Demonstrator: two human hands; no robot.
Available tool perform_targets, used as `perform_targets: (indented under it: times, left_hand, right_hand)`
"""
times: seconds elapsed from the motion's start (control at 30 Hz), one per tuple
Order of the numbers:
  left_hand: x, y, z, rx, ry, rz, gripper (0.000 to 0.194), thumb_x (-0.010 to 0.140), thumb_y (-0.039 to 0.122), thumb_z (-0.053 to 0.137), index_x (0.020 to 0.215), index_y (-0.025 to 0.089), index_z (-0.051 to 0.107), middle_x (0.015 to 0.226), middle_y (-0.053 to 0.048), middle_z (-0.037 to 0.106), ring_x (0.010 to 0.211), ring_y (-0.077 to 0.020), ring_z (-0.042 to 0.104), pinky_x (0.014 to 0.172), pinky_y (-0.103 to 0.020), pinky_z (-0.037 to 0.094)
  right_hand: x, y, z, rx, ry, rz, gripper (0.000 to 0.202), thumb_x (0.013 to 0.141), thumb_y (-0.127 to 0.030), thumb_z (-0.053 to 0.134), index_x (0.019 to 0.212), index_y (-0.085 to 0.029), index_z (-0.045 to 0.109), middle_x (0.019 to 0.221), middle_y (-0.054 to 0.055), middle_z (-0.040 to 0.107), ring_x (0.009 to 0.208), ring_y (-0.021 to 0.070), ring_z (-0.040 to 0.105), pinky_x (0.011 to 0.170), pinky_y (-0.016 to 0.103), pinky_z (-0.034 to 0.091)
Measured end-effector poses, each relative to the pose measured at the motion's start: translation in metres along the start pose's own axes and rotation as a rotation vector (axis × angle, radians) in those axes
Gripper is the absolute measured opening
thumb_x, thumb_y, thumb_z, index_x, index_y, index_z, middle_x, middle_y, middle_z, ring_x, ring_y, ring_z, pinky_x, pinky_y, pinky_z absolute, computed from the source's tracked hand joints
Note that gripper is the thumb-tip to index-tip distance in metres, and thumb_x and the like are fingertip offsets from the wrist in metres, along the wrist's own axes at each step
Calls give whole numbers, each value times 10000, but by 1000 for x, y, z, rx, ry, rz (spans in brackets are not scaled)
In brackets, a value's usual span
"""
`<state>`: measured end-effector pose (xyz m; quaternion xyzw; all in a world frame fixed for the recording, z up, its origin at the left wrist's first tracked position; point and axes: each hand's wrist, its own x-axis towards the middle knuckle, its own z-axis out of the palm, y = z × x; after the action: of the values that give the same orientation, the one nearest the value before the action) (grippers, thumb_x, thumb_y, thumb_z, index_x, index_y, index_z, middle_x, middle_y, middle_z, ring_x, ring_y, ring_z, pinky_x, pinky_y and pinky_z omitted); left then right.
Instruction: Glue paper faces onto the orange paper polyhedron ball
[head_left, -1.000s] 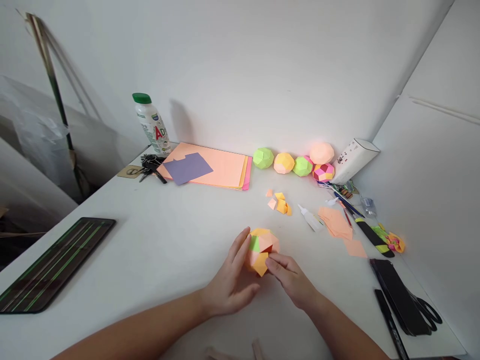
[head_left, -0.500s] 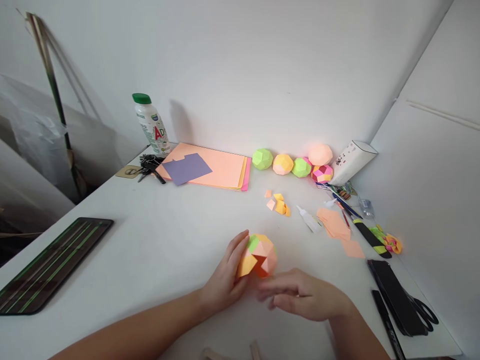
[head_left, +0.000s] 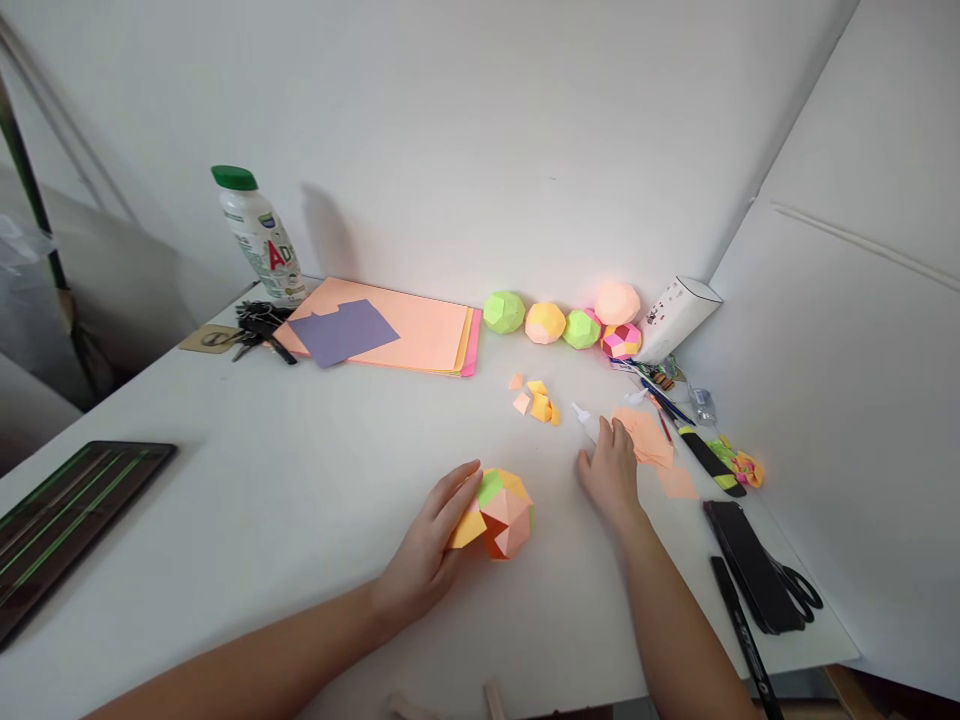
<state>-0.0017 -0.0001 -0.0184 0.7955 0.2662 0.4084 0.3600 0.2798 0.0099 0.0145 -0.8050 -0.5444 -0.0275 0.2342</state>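
An orange, peach and green faceted paper ball [head_left: 511, 505] has an opening in its near side, with an orange flap beside it. My left hand [head_left: 431, 540] grips this ball from the left. Farther right, my right hand [head_left: 611, 470] is over the white glue tube [head_left: 586, 420], its fingers bent round the tube's rear part; the nozzle points up and left. Just left of the tube lie several small folded orange and peach paper pieces [head_left: 540, 407]. Peach paper sheets [head_left: 646, 438] are right beside my right hand.
Several finished paper balls [head_left: 545, 322] line the wall beside a white paper roll [head_left: 679, 318]. Coloured sheets [head_left: 427, 335], keys [head_left: 262, 325] and a bottle [head_left: 262, 240] stand back left. A tablet [head_left: 79, 520] lies left; a cutter [head_left: 711, 460], black case [head_left: 752, 565] and scissors [head_left: 802, 590] lie right.
My right hand has moved from beside the ball up and right to the glue tube. My left hand still holds the ball. The camera view has shifted to the right.
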Motion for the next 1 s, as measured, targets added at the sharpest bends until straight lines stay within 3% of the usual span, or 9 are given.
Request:
perform_targets:
  times: [0.2,0.37,0.4,0.47,0.57,0.73,1.0]
  left_hand:
    - [1,0,1,60,33,51,661,885,0,304,1454,315,189,1431,-111,303,1305,-236,356,997,-435,452]
    - [4,2,0,67,67,123,661,875,-8,322,1450,298,211,1419,-122,328,1285,-238,370,971,-439,469]
    - [5,2,0,67,70,135,658,875,-9,326,1447,297,218,1417,-125,334,1279,-240,375,967,-448,469]
    - [7,3,-1,71,77,155,643,879,-4,329,1445,282,227,1409,-139,351,1271,-250,382,966,-473,462]
    - [9,5,-1,70,81,182,599,896,23,330,1445,246,237,1393,-166,379,1265,-267,393,969,-497,451]
    - [11,8,-2,84,75,220,576,911,55,346,1447,228,227,1389,-185,385,1264,-282,396,958,-502,456]
    - [10,9,-3,122,73,301,577,903,75,363,1446,199,215,1400,-201,374,1294,-308,359,989,-553,404]
  right_hand:
    - [14,11,4,143,79,46,338,759,-212,521,1080,-116,566,1068,184,622,1055,333,538,903,499,418]
    - [-1,-12,-16,373,245,59,394,819,-411,533,1134,-182,479,1116,121,568,983,245,569,764,375,502]
    - [-8,-19,-22,572,254,42,393,783,-410,600,1096,-195,500,1063,96,567,890,223,585,706,353,503]
    - [-25,-33,-35,921,171,-12,362,742,-397,671,1020,-218,526,939,40,540,663,152,552,574,308,475]
    - [-50,-52,-52,1154,-35,-231,330,739,-401,684,987,-228,552,854,20,497,603,136,493,492,272,406]
    - [-74,-76,-65,1145,-139,-508,256,829,-330,592,1060,-231,545,782,24,479,675,186,505,541,315,420]
    - [-79,-85,-59,1118,-209,-591,276,837,-319,592,1092,-233,533,815,43,523,724,202,528,577,346,474]
